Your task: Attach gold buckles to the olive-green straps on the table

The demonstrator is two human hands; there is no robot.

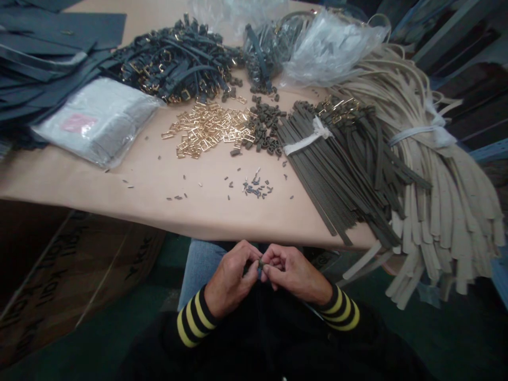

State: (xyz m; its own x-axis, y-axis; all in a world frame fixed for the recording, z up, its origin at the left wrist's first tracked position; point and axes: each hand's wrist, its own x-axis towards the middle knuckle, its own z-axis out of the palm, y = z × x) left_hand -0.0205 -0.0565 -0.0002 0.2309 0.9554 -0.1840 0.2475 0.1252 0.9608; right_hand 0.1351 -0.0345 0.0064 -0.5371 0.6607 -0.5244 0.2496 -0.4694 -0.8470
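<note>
Just in front of the table edge, above my lap, my left hand point(234, 272) and my right hand point(291, 272) meet at the fingertips. Both are closed in a pinch on one small olive strap loop point(260, 264), mostly hidden by the fingers. A bit of blue shows beneath it. On the table beyond lie similar olive strap loops point(266, 127) in a heap, with a pile of gold rectangular buckles point(212, 127) touching its left side. Nearer to me are scattered small dark pieces point(256, 188), too small to name surely.
Olive straps point(317, 169), tied with a white band, lie right of the loops. Long beige straps point(432, 211) hang over the right edge. Dark buckled straps point(178, 63), a plastic-wrapped packet point(99, 119) and clear bags point(333, 47) lie farther back. A cardboard box point(99, 275) stands below left.
</note>
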